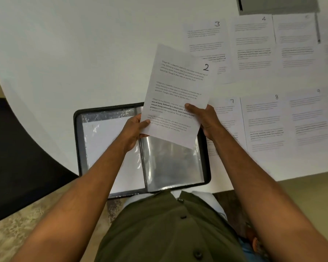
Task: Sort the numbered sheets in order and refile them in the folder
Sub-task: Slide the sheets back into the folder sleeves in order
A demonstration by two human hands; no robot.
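Both my hands hold the sheet numbered 2 [176, 91] tilted above the open black folder [78, 140]. My left hand [134, 131] pinches its lower left edge. My right hand [204, 118] grips its lower right edge, thumb on top. The folder lies flat at the table's near edge with clear plastic sleeves; the left sleeve [104, 146] holds a white sheet, the right sleeve [170, 163] looks empty. Sheets 3 [204, 38] and 4 [254, 42] lie in a far row to the right. Sheets 7 [225, 114], 8 [263, 121] and 9 [309, 118] lie in a nearer row.
The white round table [74, 53] carries everything. A grey box-like object [278, 4] sits at the far right edge, with a pen [317, 29] below it on another sheet. A black chair [17, 157] stands at the left, off the table.
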